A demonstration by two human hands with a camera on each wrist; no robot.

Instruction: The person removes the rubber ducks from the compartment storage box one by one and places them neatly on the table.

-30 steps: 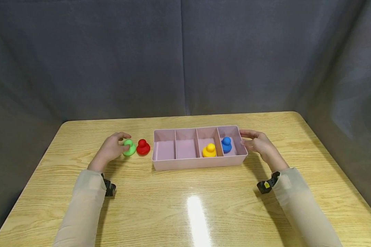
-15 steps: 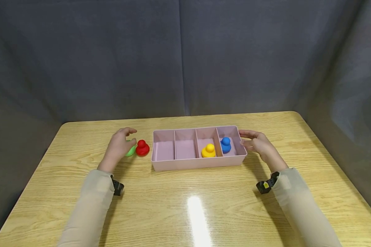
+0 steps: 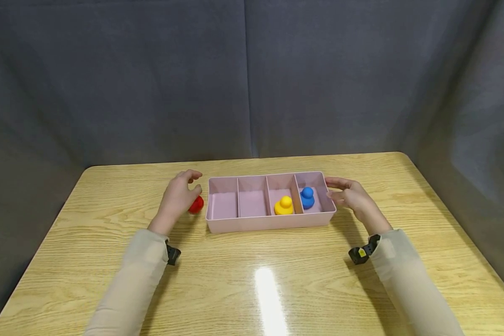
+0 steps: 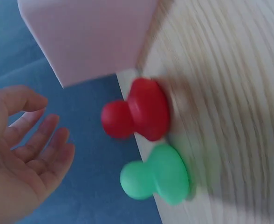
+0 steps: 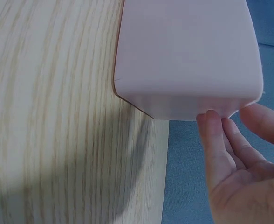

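My left hand (image 3: 178, 196) hovers over the left of the table, fingers loosely bent and holding nothing. Beside it, partly covered in the head view, is a red duck-shaped toy (image 3: 196, 205). A green duck-shaped toy (image 4: 162, 175) sits next to the red one in the left wrist view; the left hand hides it from the head view. My right hand (image 3: 354, 198) holds the end of a pink divided box (image 3: 269, 225), fingers against the outer wall and thumb at the rim. The box contains a yellow duck-shaped toy (image 3: 283, 205) and, in its rightmost compartment, a blue one (image 3: 307, 198).
The pink box stands mid-table, its two left compartments holding nothing. A wooden table (image 3: 218, 280) reaches back to a grey curtain (image 3: 172, 93), which also hangs at both sides. Each wrist wears a black camera (image 3: 173, 255).
My left hand has moved rightward from the green toy to over the red one, leaving the green toy behind it. My right hand and the box have stayed put.
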